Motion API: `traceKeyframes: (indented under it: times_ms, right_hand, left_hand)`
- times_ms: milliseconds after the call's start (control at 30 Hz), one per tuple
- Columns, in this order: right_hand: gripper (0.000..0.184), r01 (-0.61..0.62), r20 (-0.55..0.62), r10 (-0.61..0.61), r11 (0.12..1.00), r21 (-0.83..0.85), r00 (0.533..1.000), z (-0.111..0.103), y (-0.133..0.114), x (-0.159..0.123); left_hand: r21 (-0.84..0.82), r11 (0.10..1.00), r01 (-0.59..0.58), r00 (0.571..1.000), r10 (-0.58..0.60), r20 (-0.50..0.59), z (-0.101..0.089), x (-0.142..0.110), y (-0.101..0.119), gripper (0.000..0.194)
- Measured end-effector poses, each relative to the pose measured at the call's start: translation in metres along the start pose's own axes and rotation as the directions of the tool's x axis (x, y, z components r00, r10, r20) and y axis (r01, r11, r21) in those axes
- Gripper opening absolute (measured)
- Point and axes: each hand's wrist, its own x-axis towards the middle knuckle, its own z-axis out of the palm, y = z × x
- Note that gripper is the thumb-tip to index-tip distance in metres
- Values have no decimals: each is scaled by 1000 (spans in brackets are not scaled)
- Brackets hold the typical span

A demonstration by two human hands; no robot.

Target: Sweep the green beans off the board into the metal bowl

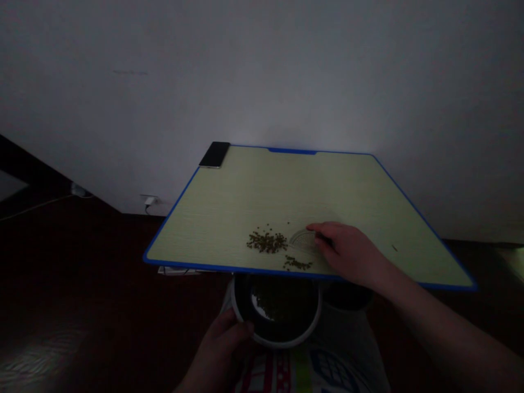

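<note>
My left hand (223, 341) grips the rim of a dark bowl with a white rim (313, 322), held just below the near edge of a pale green table with a blue border (254, 191). The bowl holds small green beans. Two heaps of the same beans (268, 242) lie on the table near that edge. My right hand (347, 248) rests on the table right of the heaps, its fingers curled on a small clear round lid or dish (301, 239).
A dark phone (214, 154) lies at the table's far left corner. A white wall stands behind. The floor is dark, with a cable and plug (149, 201) at the wall's foot. Patterned cloth (311, 371) shows below the bowl.
</note>
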Motion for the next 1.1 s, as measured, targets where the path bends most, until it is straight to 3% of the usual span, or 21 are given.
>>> traceKeyframes:
  times_ms: [567, 833, 1100]
  right_hand:
    - [41, 55, 40, -56, 998, 33, 998, -3, -3, 0]
    - [39, 14, 7, -14, 1000, 28, 1000, -1, -4, 1]
    - [40, 43, 26, -44, 998, 44, 999, -2, -8, 5]
  left_hand:
    - [-40, 999, 14, 997, -11, 74, -1, 4, 0, 16]
    - [15, 1000, 2, 1000, -2, -1, -1, 1, 0, 18]
    - [-34, 999, -13, 999, 15, 47, 3, 1, 0, 18]
